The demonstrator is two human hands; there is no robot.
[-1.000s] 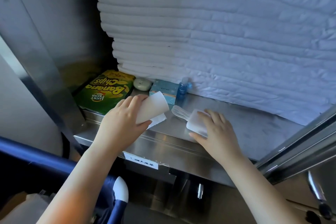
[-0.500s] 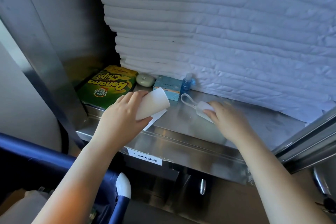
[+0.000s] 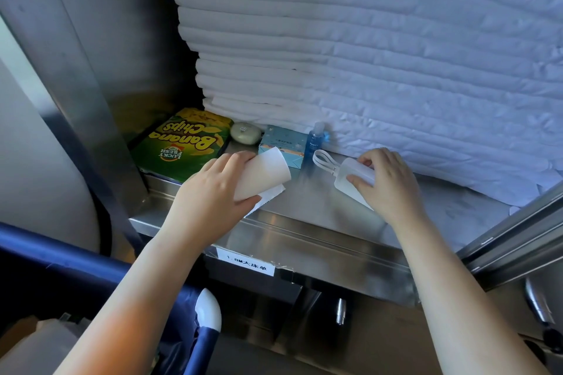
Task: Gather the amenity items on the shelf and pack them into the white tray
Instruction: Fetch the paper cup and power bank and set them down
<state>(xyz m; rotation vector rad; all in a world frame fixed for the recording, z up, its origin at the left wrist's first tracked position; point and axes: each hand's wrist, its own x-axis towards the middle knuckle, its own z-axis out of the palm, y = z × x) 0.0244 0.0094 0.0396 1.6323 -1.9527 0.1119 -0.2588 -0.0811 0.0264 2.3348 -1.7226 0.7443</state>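
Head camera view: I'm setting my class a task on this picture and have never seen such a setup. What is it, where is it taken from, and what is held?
No machine here: a person wears one camera on the head, looking forward and down, so two bare arms reach in from below. The left hand grips what looks like a paper cup; the right hand holds a small white device with a looped cord. Both are over a metal shelf. Along its back sit a Banana Chips bag, an oval soap, a light blue box and a small blue bottle, in front of stacked white linen.
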